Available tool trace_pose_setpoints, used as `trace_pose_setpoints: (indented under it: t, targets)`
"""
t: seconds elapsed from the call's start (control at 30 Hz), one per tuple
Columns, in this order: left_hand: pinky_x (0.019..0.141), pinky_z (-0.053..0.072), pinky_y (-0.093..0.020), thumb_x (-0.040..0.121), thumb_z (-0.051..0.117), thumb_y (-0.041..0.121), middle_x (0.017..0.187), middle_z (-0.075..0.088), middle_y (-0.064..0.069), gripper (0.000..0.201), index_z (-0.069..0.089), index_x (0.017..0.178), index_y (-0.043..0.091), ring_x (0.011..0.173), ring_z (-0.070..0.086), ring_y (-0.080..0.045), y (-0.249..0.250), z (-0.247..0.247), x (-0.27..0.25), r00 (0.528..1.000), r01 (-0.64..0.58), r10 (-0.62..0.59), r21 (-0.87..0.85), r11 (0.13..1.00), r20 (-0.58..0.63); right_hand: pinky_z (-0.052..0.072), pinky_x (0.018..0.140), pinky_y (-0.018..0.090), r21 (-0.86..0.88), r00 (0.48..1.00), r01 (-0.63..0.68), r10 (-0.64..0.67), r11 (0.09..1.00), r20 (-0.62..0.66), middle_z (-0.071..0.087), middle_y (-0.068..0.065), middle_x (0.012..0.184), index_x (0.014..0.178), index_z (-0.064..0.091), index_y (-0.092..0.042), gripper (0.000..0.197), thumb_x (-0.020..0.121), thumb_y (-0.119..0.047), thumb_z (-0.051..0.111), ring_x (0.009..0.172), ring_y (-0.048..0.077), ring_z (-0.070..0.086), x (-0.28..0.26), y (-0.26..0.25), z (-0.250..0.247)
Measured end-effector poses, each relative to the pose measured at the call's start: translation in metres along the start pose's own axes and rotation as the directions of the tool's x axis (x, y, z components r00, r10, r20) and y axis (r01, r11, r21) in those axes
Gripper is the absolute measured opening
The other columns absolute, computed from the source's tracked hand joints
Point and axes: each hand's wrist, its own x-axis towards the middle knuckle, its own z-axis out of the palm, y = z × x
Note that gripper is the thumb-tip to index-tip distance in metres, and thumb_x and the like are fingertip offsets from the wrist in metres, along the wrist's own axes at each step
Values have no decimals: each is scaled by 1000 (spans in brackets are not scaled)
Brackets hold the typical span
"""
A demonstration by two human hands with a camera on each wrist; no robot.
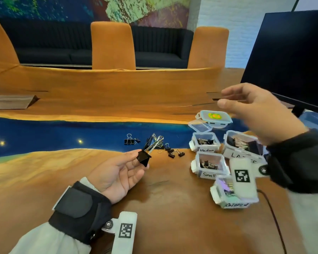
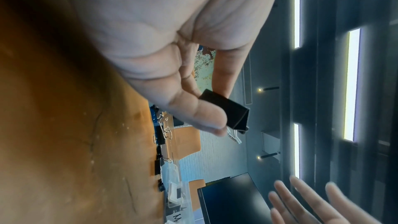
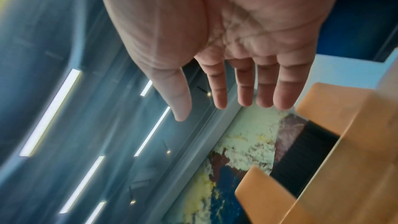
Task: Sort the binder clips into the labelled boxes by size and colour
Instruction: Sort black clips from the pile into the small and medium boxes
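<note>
Wood and blue resin make up the table [image 1: 173,208], its grain glossy and cracked near the front edge, with orange chairs and a dark sofa behind. Above it the left hand [image 1: 117,175] lies palm up and pinches a large black binder clip [image 1: 143,158] between thumb and fingertips — matte folded steel body toward the palm, bright wire handles pointing away toward one o'clock, so its long axis leans toward the boxes. The Large box [image 1: 236,154] stands at about three o'clock from the clip, well apart, a clear plastic tub already holding black clips. The right hand [image 1: 255,114] hovers over the boxes, fingers straight and spread, holding nothing — it is the nearer hand to that box. Medium box [image 1: 206,149], Small box [image 1: 209,174] and Colored box [image 1: 235,204] cluster beside it. Loose clips [image 1: 173,153] lie scattered on the table at twelve o'clock from the left fingers, small, black and wire-looped.
</note>
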Motion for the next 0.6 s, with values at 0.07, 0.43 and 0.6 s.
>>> trace_pose_setpoints:
  t: [0.07,0.43,0.6]
  targets:
    - [53,61,-26,84,64,12,97,70,-19,45,63,128,3,74,73,-24,0,-2,0,1000,-4,4,-17,1000,-8,50,94,41,-139,998,-65,66,988,1,67,-8,108,108,63,-35,28,84,-43,74,103,14,63,19,19,-18]
    - [54,61,-27,87,62,11,96,70,-19,45,60,131,2,77,73,-25,-1,-2,0,1000,11,-11,-51,999,-1,38,112,46,-687,815,-207,511,697,273,48,4,148,151,30,-32,110,62,-27,93,128,26,50,38,128,-41]
    - [56,62,-28,84,64,11,98,70,-18,48,61,131,4,78,73,-25,-1,-5,1,1000,21,-21,-68,997,-9,48,101,42,-638,843,-221,474,738,256,58,3,135,145,37,-29,97,65,-17,91,108,19,60,41,141,-41]
